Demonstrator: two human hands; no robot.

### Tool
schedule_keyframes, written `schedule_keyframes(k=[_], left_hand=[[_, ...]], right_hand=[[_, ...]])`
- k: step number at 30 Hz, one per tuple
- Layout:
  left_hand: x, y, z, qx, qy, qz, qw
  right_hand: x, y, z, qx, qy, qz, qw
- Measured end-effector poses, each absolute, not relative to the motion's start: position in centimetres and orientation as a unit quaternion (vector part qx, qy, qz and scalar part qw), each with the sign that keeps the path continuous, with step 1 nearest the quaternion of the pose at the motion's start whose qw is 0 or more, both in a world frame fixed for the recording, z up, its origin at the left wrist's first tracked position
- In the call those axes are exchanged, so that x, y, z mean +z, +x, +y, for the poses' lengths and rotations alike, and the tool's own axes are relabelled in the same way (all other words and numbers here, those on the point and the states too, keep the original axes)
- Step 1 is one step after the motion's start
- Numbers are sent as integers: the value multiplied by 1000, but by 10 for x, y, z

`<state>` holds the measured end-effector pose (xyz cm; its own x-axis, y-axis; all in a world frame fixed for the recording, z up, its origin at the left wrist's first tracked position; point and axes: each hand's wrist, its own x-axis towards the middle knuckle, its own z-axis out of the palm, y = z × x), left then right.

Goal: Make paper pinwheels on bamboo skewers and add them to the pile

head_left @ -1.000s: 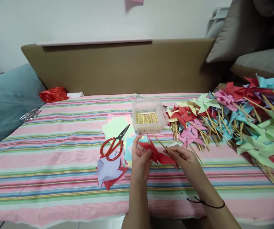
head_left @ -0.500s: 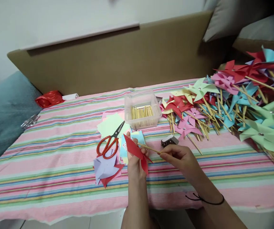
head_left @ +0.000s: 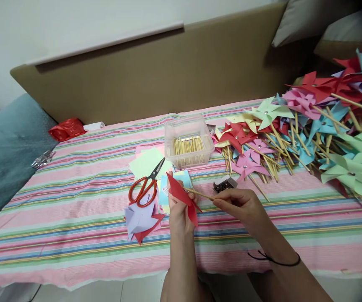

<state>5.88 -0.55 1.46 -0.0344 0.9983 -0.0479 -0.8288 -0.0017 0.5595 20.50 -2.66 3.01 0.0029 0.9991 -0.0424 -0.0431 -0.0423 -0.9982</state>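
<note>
A red paper pinwheel is gripped in my left hand, its blades tilted up over the fingers. Between thumb and fingers of my right hand is the end of a thin wooden stick. The stick's other end meets the back of the pinwheel; my left fingers partly hide that contact. Just beyond my right hand lies a small open box of dark pins. Orange-handled scissors rest on coloured paper squares, left of my left hand. Cut lilac paper lies nearer me.
Behind my hands stands a clear plastic box of wooden sticks. Finished pinwheels on sticks are heaped along the right side. A striped cloth covers the surface. At the far left are a red plastic bag and a teal cushion.
Both hands keep the same hold on the pinwheel and stick, with barely any movement. The whole view has shifted slightly.
</note>
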Motion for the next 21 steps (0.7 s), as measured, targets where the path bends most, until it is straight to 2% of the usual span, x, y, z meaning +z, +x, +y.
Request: schedule_keyframes(k=[21], left_hand=[[18, 60, -4, 689, 216, 251, 645]], right_hand=[[33, 206, -26, 483, -506, -502, 508]])
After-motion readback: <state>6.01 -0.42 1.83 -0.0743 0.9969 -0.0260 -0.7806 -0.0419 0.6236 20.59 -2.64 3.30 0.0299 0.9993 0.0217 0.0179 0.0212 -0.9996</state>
